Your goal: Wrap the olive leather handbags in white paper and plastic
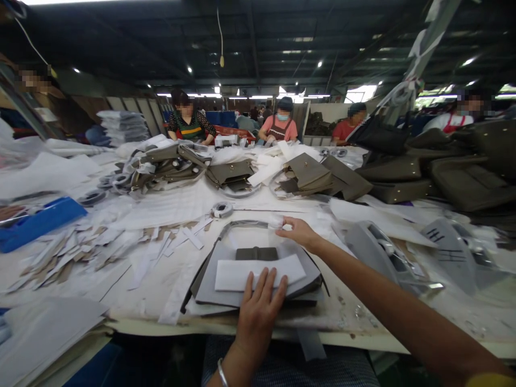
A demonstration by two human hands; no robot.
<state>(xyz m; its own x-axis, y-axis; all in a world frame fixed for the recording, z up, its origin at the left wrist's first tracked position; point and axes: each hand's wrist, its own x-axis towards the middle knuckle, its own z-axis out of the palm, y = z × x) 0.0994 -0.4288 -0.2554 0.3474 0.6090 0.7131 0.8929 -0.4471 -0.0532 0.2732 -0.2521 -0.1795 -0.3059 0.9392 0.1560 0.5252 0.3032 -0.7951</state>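
Note:
A grey handbag point(226, 285) lies flat on the table in front of me, its olive clasp flap point(257, 253) showing near the top. A white paper strip point(234, 275) lies across it. My left hand point(258, 309) rests flat on the bag and the strip, fingers stretched out. My right hand point(297, 232) reaches beyond the bag and pinches a small white piece point(276, 220) at the wrapped handle point(242, 224).
White paper scraps point(121, 242) litter the table's left. A tape roll point(222, 209) lies behind the bag, a blue tray point(38, 223) at far left. Olive bags point(314, 174) pile up across the middle and right. Several people sit at the far side.

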